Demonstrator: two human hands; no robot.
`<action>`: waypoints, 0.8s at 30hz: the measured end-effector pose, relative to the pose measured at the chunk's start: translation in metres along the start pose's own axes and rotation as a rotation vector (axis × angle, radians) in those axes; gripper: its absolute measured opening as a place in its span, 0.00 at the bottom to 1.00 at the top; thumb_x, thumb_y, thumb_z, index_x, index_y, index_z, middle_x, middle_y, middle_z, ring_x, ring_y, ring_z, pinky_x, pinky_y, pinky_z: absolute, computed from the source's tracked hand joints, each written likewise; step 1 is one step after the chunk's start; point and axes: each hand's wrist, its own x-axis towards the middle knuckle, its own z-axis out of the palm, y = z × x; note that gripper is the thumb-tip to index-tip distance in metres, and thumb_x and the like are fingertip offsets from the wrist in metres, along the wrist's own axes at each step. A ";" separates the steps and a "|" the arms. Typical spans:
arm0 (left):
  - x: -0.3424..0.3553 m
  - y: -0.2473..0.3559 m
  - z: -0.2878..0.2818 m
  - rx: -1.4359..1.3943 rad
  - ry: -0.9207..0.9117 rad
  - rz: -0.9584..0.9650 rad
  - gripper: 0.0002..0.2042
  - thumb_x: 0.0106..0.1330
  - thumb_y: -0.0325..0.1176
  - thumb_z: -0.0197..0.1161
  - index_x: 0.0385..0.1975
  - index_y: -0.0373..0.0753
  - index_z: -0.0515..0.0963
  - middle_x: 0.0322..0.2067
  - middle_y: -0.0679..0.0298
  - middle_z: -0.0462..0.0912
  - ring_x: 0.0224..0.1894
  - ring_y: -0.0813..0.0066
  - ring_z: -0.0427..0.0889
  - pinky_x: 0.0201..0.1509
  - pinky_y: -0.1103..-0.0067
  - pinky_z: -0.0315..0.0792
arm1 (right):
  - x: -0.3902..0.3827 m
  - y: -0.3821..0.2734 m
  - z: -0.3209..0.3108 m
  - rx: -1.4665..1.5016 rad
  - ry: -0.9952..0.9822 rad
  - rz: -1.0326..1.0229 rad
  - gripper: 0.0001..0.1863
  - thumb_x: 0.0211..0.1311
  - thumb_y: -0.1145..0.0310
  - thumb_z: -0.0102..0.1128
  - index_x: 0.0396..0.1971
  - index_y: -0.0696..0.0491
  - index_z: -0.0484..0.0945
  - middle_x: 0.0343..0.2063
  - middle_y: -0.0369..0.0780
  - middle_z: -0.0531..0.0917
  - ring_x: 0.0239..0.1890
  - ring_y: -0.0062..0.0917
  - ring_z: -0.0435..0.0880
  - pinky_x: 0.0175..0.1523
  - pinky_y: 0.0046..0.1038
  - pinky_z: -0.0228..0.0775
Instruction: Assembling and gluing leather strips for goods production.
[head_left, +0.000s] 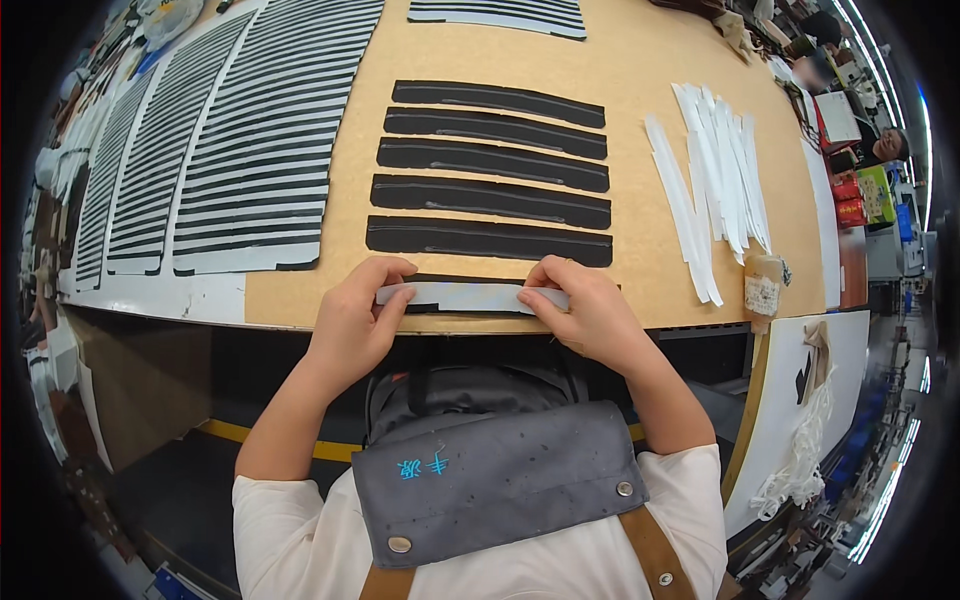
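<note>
Close to the table's front edge, a pale grey-white strip (460, 295) is stretched between my two hands. My left hand (368, 300) pinches its left end between thumb and fingers. Its right end is pinched the same way by my right hand (575, 305). Under the pale strip lies a black strip (424, 308), mostly covered, with dark edges showing above and below. Beyond my hands several black strips (490, 238) lie in a row, one above another, each with a thin light line along it.
Long sheets with black and white stripes (265, 150) cover the table's left side; another striped sheet (497, 15) lies at the far edge. Loose white strips (715, 165) are piled on the right, near a jar (763, 288). A side board (800, 400) holds tangled white cord (800, 450).
</note>
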 end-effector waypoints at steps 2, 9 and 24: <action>-0.002 -0.003 0.001 0.095 -0.008 0.039 0.08 0.63 0.23 0.62 0.40 0.34 0.76 0.28 0.63 0.77 0.24 0.79 0.73 0.28 0.82 0.69 | 0.002 -0.003 0.001 -0.048 -0.016 0.039 0.10 0.61 0.64 0.61 0.31 0.57 0.76 0.27 0.44 0.82 0.33 0.38 0.82 0.38 0.32 0.71; -0.001 -0.011 0.003 0.222 0.024 0.115 0.07 0.61 0.25 0.63 0.37 0.34 0.76 0.26 0.61 0.75 0.22 0.73 0.74 0.27 0.80 0.68 | 0.004 0.000 0.010 -0.106 0.001 -0.026 0.09 0.63 0.65 0.58 0.31 0.55 0.74 0.26 0.44 0.81 0.32 0.40 0.81 0.36 0.37 0.70; -0.002 -0.012 -0.006 0.295 0.013 0.090 0.07 0.60 0.24 0.64 0.37 0.34 0.75 0.27 0.60 0.75 0.24 0.69 0.74 0.28 0.77 0.69 | 0.008 0.005 0.023 -0.190 0.046 -0.152 0.08 0.62 0.66 0.59 0.31 0.53 0.71 0.24 0.41 0.80 0.27 0.37 0.81 0.30 0.36 0.70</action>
